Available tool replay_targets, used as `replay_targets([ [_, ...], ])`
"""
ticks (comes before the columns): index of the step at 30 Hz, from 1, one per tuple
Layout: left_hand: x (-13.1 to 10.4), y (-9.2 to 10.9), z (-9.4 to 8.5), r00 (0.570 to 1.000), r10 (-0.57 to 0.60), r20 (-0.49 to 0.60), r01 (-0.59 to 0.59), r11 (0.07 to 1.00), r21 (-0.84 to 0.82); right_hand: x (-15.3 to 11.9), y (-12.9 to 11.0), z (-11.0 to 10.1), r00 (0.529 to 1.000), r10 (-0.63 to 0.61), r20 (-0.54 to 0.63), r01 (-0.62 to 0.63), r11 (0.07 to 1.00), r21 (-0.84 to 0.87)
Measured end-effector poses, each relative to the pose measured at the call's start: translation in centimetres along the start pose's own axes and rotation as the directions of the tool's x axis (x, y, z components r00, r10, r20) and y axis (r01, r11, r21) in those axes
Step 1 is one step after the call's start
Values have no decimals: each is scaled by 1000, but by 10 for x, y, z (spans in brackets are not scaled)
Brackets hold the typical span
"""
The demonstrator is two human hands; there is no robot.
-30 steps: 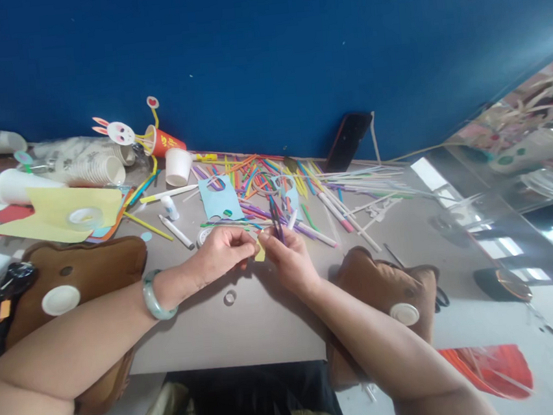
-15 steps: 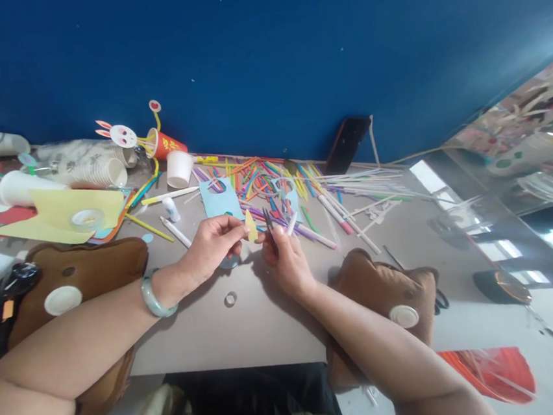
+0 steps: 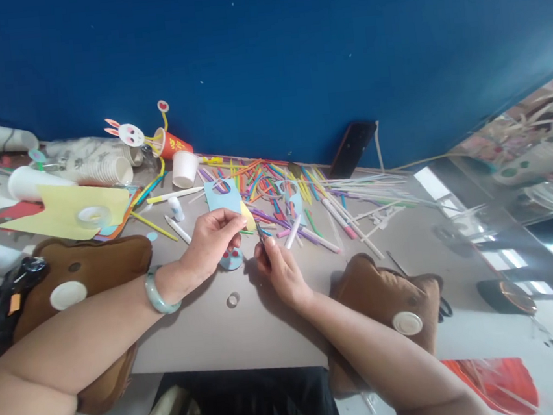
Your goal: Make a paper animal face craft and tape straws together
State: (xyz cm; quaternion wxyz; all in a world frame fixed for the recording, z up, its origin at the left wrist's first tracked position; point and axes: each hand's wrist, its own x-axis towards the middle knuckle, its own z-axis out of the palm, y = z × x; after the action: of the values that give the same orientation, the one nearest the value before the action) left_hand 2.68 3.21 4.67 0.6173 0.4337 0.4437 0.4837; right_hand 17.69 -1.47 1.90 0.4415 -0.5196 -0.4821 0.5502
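- Small yellow paper piece (image 3: 247,216) pinched in left hand (image 3: 210,241) fingers, above counter (image 3: 248,321) centre.
- Right hand (image 3: 278,269) at 3 o'clock, fingers closed around thin dark scissors (image 3: 259,230), tips at paper edge.
- Cutting apparently under way, not finished.
- Blue disc (image 3: 231,259) at 6 o'clock; straws (image 3: 299,195) at 1 o'clock.

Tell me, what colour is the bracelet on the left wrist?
Pale green, like jade. The bracelet shows best in the head view, on the left wrist just behind the left hand.

Scissors (image 3: 260,230) mostly hidden inside the right hand (image 3: 278,270), yellow paper scrap (image 3: 247,217) partly behind left-hand fingers (image 3: 233,219)
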Motion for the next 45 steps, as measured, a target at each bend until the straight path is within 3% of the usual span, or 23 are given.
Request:
replay_targets([
  [11, -4, -3, 4, 998, 19, 52, -22, 998, 52, -1, -1, 1, 1000, -14, -17, 14, 1000, -27],
  [45, -6, -3, 4, 999, 14, 50, -17, 999, 51, 4, 5, 2, 1000, 5, -17, -3, 997, 74],
])
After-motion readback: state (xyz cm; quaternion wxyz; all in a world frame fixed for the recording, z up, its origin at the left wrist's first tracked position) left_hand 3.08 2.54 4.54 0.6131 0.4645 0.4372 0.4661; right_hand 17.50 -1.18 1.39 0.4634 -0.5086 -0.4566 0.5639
